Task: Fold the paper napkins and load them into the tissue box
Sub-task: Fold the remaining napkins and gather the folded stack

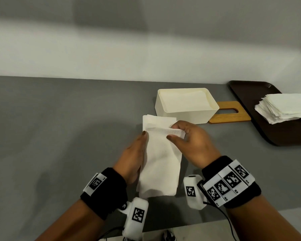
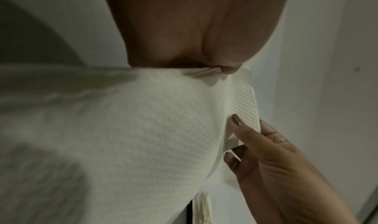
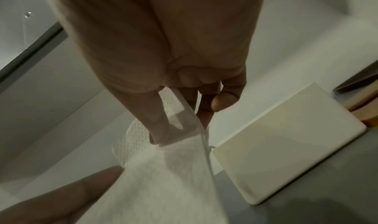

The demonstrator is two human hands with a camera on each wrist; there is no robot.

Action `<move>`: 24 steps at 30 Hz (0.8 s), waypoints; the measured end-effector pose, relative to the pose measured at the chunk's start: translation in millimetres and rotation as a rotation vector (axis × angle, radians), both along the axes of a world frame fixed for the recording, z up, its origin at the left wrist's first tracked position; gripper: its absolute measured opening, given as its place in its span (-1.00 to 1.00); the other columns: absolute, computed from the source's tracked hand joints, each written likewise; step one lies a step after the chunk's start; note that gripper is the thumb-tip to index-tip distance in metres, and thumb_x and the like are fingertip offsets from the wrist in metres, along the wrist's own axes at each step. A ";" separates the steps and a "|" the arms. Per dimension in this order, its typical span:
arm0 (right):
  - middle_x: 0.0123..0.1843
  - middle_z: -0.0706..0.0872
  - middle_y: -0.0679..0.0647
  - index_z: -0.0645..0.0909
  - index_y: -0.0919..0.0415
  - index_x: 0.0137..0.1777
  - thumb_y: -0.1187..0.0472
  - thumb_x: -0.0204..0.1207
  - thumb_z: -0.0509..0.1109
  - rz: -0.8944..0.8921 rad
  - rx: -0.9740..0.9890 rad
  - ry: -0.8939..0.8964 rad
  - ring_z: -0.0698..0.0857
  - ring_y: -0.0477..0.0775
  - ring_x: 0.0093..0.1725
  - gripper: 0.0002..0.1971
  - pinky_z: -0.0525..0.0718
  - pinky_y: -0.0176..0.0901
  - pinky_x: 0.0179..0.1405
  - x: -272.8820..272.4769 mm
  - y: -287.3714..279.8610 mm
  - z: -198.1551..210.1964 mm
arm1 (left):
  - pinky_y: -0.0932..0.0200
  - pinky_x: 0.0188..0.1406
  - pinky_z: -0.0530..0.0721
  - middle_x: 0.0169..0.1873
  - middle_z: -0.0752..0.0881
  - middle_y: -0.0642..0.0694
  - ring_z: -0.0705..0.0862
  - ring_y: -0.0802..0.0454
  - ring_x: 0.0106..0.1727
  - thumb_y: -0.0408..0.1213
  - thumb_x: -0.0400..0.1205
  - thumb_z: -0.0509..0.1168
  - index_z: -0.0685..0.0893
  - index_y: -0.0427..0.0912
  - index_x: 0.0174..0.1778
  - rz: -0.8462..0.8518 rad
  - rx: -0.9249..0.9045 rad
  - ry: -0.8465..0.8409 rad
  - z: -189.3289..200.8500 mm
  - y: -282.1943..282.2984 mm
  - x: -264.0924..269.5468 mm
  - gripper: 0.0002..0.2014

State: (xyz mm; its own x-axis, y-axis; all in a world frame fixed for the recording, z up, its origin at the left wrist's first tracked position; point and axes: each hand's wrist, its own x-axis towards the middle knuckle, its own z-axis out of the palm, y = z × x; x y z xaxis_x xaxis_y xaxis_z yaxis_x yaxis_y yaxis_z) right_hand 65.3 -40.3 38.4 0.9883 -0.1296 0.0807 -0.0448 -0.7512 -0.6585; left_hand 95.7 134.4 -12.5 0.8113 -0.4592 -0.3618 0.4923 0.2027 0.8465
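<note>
I find no words, brand names or numbers I can read anywhere in these views. The only signs are black-and-white square code markers: on the left wristband [image 1: 95, 183], in a row on the right wristband [image 1: 228, 182], and on the two white wrist camera housings [image 1: 138, 214] [image 1: 191, 191]. Tiny print beside some markers is too small for me to read.

white napkin [image 2: 126, 130], right hand [image 2: 272, 161] pinching edge
</note>
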 end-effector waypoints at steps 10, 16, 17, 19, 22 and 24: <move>-0.20 0.70 0.02 0.63 0.21 -0.06 0.17 0.55 0.47 0.032 0.200 -0.006 0.57 -0.19 -0.33 -0.88 0.50 -0.44 -0.33 0.6 -9.1 11.5 | -0.28 0.33 0.64 0.08 0.84 -0.05 0.77 -0.15 0.17 0.21 0.68 0.14 0.74 0.10 0.20 0.007 0.106 -0.039 -1.0 -0.3 1.3 -0.60; -0.12 0.72 0.02 0.64 0.19 -0.02 0.12 0.52 0.48 -0.025 0.064 0.025 0.62 0.02 -0.16 -0.84 0.44 -0.24 -0.24 13.8 -7.0 9.7 | -0.12 0.21 0.70 0.07 0.84 -0.08 0.80 -0.11 0.12 0.33 0.61 0.05 0.70 0.03 0.24 -0.031 0.028 -0.022 2.7 -4.5 1.6 -0.44; -0.09 0.71 0.01 0.63 0.17 0.01 0.11 0.51 0.49 -0.047 0.058 0.017 0.62 0.01 -0.15 -0.82 0.45 -0.23 -0.22 14.3 -6.1 7.2 | -0.13 0.22 0.70 0.08 0.84 -0.11 0.80 -0.14 0.13 0.30 0.61 0.07 0.68 -0.02 0.27 -0.042 0.020 -0.036 3.4 -6.9 0.9 -0.43; 0.03 0.68 0.02 0.60 0.12 0.15 0.06 0.50 0.50 -0.143 0.083 -0.058 0.63 0.02 -0.08 -0.70 0.53 -0.23 -0.16 14.4 -6.2 0.7 | -0.09 0.23 0.72 0.12 0.82 -0.17 0.79 -0.18 0.16 0.07 0.72 0.11 0.64 -0.16 0.32 -0.042 -0.007 -0.095 3.9 -12.5 -0.2 -0.55; 0.16 0.67 0.07 0.52 0.13 0.30 -0.06 0.58 0.38 -0.381 0.346 -0.139 0.70 0.10 0.03 -0.61 0.64 -0.20 -0.01 9.3 -7.8 -7.2 | 0.13 0.05 0.76 0.06 0.85 -0.07 0.81 -0.02 0.08 -0.14 0.80 0.07 0.67 -0.15 0.24 0.006 -0.053 -0.145 3.6 -19.4 2.2 -0.70; 0.12 0.76 0.05 0.60 0.07 0.23 -0.19 0.63 0.24 -0.433 0.641 -0.007 0.74 0.11 0.13 -0.62 0.68 0.00 0.17 2.7 -6.1 -15.5 | 0.16 -0.05 0.77 0.03 0.86 -0.03 0.82 0.01 0.06 -0.14 0.80 0.07 0.68 -0.11 0.20 0.040 -0.090 -0.140 3.9 -23.0 4.9 -0.71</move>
